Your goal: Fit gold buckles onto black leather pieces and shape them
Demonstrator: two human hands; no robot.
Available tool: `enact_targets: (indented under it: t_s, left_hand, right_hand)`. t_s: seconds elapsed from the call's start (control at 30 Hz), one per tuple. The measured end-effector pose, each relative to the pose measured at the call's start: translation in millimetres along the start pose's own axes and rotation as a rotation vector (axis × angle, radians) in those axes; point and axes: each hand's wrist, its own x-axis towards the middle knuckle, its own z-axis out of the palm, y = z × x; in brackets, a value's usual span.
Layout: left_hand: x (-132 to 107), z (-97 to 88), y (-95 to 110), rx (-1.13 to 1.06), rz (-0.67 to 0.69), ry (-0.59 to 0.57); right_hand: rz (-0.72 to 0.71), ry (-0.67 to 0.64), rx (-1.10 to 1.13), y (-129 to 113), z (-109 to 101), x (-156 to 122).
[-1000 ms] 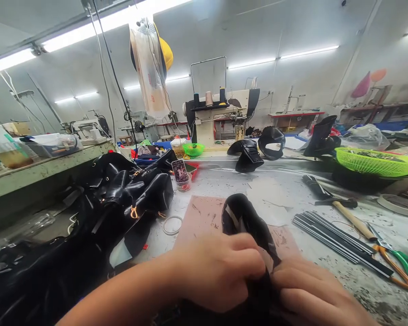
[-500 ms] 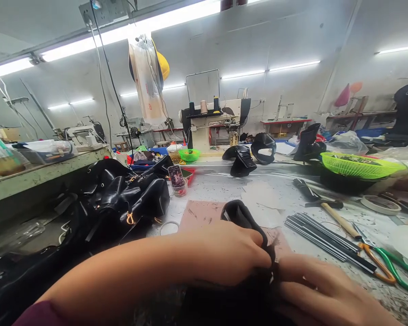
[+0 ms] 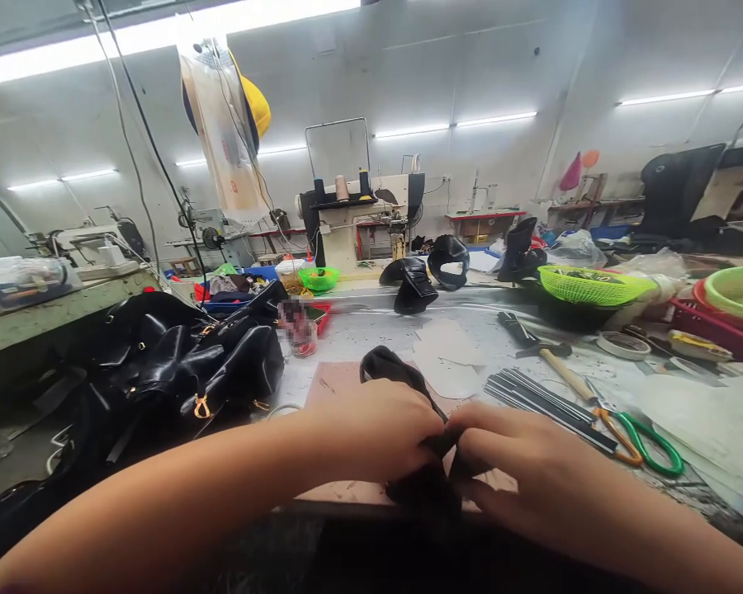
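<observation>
At the near edge of the worktop [image 3: 359, 330], a black piece [image 3: 389, 365] is held between the two hands, over a pinkish board [image 3: 329, 384]. By the left hand [image 3: 380, 425] it is gripped with the fingers curled in; by the right hand [image 3: 520, 454] it is pinched at the fingertips, the fingers being bent and slightly spread. The lower part of the piece is lost in shadow, so its full shape cannot be told.

To the left, glossy black bags [image 3: 179, 359] are heaped, on which a gold-coloured clasp [image 3: 201, 406] can be seen. To the right of the board, black strips [image 3: 538, 404] with white lines are laid in a loose bundle, and scissors [image 3: 650, 444] with orange and green handles are placed just beside their near end. A little beyond, a hammer [image 3: 566, 374] is laid with its wooden handle toward the scissors, and a roll of tape [image 3: 623, 346] is set to its right. Pale sheets [image 3: 449, 355] are spread past the board.

Farther back, two curved black parts [image 3: 414, 287] are set before a sewing machine [image 3: 365, 214], on which spools [image 3: 342, 189] are carried; a bright green basket [image 3: 594, 289] is placed to their right. A yellow hat [image 3: 257, 106] is hung at upper left, and strip lights [image 3: 496, 120] are fixed along the far wall.
</observation>
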Motion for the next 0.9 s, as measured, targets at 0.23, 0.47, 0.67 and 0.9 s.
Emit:
enact_targets:
  t_s: [0.23, 0.47, 0.67, 0.9]
  left_hand:
    - [0.7, 8.7, 0.6, -0.013, -0.101, 0.046]
    - [-0.9, 9.1, 0.8, 0.000, -0.126, 0.060]
    - [-8.9, 7.5, 2.0, -0.054, -0.180, 0.071]
    - [-21.6, 3.9, 1.3, -0.246, -0.226, 0.066]
  right_hand:
    - [0.044, -0.052, 0.022, 1.7, 3.5, 2.3]
    - [0.077, -0.115, 0.040, 2.6, 1.9, 4.2]
    - [0.135, -0.094, 0.048, 1.1, 2.7, 2.9]
    - [0.230, -0.163, 0.076, -4.7, 2.1, 6.6]
